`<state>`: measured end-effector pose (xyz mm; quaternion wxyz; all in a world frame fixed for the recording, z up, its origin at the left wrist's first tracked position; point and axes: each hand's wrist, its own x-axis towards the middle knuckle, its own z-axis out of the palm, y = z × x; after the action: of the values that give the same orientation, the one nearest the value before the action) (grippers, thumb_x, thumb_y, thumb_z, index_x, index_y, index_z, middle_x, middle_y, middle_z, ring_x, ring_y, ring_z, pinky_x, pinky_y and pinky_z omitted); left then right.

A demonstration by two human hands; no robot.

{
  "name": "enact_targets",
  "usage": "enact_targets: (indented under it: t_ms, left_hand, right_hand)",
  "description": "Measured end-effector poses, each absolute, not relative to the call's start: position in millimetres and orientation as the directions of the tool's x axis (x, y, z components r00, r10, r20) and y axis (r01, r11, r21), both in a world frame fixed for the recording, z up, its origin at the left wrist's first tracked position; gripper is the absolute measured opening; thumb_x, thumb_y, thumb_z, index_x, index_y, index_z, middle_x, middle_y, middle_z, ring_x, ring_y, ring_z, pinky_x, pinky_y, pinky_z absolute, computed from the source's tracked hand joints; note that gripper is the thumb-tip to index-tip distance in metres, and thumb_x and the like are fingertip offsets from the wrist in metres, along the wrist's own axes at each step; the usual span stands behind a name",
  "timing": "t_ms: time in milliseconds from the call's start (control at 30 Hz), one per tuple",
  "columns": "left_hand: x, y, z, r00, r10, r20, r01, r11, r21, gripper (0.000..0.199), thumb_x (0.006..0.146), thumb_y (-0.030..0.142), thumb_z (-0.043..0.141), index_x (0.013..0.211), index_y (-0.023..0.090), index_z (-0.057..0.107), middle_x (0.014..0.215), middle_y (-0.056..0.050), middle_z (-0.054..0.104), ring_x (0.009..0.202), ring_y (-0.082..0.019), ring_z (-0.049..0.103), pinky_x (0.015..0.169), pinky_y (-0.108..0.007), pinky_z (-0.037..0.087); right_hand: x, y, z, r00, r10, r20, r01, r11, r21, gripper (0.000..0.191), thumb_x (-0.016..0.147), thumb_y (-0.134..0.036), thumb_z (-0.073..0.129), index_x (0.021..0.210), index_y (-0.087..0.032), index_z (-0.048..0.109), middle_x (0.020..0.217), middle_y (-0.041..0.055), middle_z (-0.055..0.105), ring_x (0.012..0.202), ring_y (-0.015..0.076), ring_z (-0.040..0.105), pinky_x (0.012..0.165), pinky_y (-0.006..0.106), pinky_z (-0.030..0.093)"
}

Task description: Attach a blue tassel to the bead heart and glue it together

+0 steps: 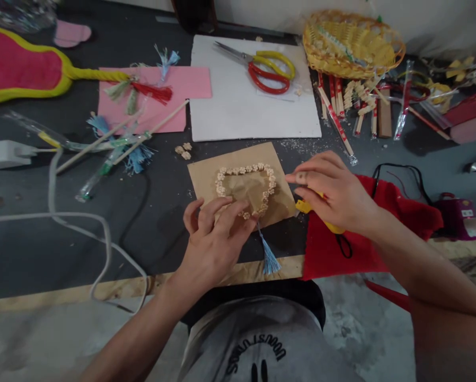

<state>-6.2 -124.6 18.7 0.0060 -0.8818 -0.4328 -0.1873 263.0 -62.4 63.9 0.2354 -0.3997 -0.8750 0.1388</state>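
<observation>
While resting a half-open left hand (216, 231) on the lower edge of a heart-shaped bead loop (243, 170), got the right hand (328, 188) nearly pinched just beside the brown paper (204, 168) under that loop. Can't tell about an actual grip with either, on the loop or the yellow tool (303, 206) by the right palm. Also seeing a blue tassel (270, 260) off the loop's bottom.
</observation>
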Motion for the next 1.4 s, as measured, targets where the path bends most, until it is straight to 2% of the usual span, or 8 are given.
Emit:
enact_targets:
  t_ms: [100,233,400,567,800,1000,1233,1400]
  left_hand:
    - [-7.2,-124.3,19.4,0.545,0.759,0.355,0.762,-0.625,0.167,0.029,0.091,0.013,0.065,0.112,0.033,0.068,0.122,-0.003,0.066,0.123,-0.027,0.051,0.108,-0.053,0.036]
    - [-12.5,-121.5,23.3,0.501,0.776,0.383,0.784,-0.595,0.179,0.028,0.090,0.014,0.065,0.112,0.033,0.068,0.119,-0.004,0.066,0.121,-0.029,0.051,0.109,-0.054,0.035]
    - [-10.3,-112.2,31.3,0.417,0.856,0.306,0.828,-0.497,0.261,0.024,0.095,0.025,0.061,0.117,0.031,0.066,0.126,-0.008,0.065,0.124,-0.032,0.051,0.106,-0.058,0.038]
    - [11.7,-104.1,31.2,0.405,0.877,0.257,0.843,-0.467,0.265,0.025,0.095,0.040,0.062,0.114,0.026,0.070,0.131,-0.012,0.064,0.127,-0.038,0.049,0.101,-0.062,0.038]
    - [25.7,-94.5,30.4,0.423,0.884,0.200,0.824,-0.467,0.321,0.022,0.094,0.039,0.063,0.111,0.027,0.072,0.134,-0.011,0.063,0.132,-0.038,0.047,0.106,-0.064,0.034]
    - [25.0,-85.3,32.8,0.476,0.867,0.149,0.809,-0.498,0.313,0.023,0.096,0.038,0.061,0.110,0.024,0.072,0.133,-0.013,0.064,0.131,-0.040,0.047,0.102,-0.068,0.037]
    - [25.2,-80.5,30.4,0.496,0.861,0.115,0.793,-0.503,0.344,0.024,0.096,0.037,0.060,0.112,0.024,0.072,0.134,-0.013,0.064,0.130,-0.039,0.047,0.103,-0.065,0.037]
    - [24.2,-80.3,28.8,0.478,0.871,0.109,0.802,-0.484,0.351,0.025,0.096,0.040,0.061,0.110,0.024,0.073,0.132,-0.012,0.065,0.131,-0.039,0.047,0.105,-0.064,0.036]
  right_hand:
    - [281.6,-84.2,73.4,-0.456,0.853,0.252,0.747,0.522,-0.413,0.027,0.100,-0.029,0.053,0.124,-0.027,0.067,0.110,0.0079,0.072,0.104,0.0275,0.063,0.092,0.049,0.053]
    - [299.1,-121.8,59.3,-0.336,0.926,0.175,0.851,0.378,-0.364,0.042,0.099,-0.042,0.056,0.134,-0.020,0.058,0.121,0.0146,0.068,0.114,0.0334,0.060,0.094,0.055,0.053]
    - [297.9,-147.5,30.5,-0.251,0.960,0.128,0.886,0.281,-0.370,0.051,0.096,-0.050,0.059,0.133,-0.016,0.055,0.121,0.0173,0.068,0.112,0.0350,0.060,0.096,0.057,0.052]
    - [288.7,-145.0,21.0,-0.149,0.967,0.208,0.904,0.218,-0.367,0.047,0.093,-0.047,0.064,0.129,-0.019,0.055,0.119,0.0169,0.066,0.108,0.0356,0.060,0.094,0.059,0.050]
    - [285.9,-140.3,15.7,-0.149,0.976,0.156,0.908,0.198,-0.370,0.053,0.091,-0.045,0.067,0.134,-0.018,0.051,0.124,0.0181,0.064,0.114,0.0375,0.057,0.099,0.061,0.047]
    - [280.0,-138.8,16.5,-0.114,0.981,0.155,0.912,0.166,-0.375,0.046,0.091,-0.030,0.066,0.131,-0.015,0.049,0.118,0.0190,0.066,0.104,0.0356,0.063,0.093,0.061,0.052]
    - [287.8,-145.8,19.5,0.114,0.989,0.090,0.789,-0.035,-0.614,0.052,0.087,-0.034,0.068,0.133,-0.020,0.050,0.124,0.0185,0.066,0.112,0.0349,0.066,0.088,0.055,0.060]
    - [284.5,-150.4,27.8,0.192,0.979,-0.072,0.436,-0.151,-0.887,0.056,0.097,-0.041,0.056,0.148,-0.025,0.037,0.128,0.0158,0.066,0.107,0.0261,0.071,0.080,0.041,0.064]
